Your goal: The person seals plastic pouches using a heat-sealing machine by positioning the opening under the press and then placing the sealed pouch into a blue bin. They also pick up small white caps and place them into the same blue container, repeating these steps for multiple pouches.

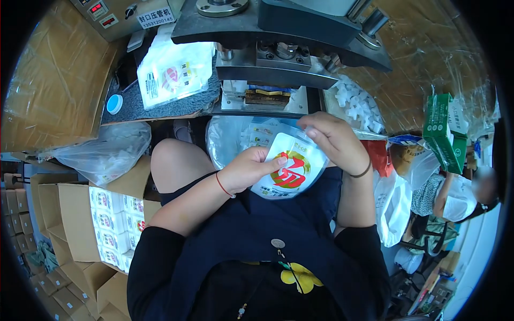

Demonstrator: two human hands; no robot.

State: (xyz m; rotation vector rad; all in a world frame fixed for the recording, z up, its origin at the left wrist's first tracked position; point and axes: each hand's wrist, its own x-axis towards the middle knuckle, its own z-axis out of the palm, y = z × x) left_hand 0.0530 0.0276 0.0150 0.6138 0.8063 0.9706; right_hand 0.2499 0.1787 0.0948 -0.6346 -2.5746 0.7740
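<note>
A white plastic pouch (289,170) with a red and gold print is tilted in front of my lap. My left hand (251,170) grips it from the left, thumb on the printed face. My right hand (334,142) is curled at the pouch's upper right edge, fingers drawn together. What sits between those fingertips is hidden. Just beyond both hands stands a press machine (284,77) with a metal jaw block. Below its front edge, a clear plastic bag (225,136) with printed pouches is partly covered by my left hand and the held pouch.
A stack of pouches (174,72) lies left of the press, near a blue cap (114,104). White plastic spouts (357,104) are heaped at the right. An open carton (75,222) holds packed pouches. A green box (445,131) and another person (455,198) are at far right.
</note>
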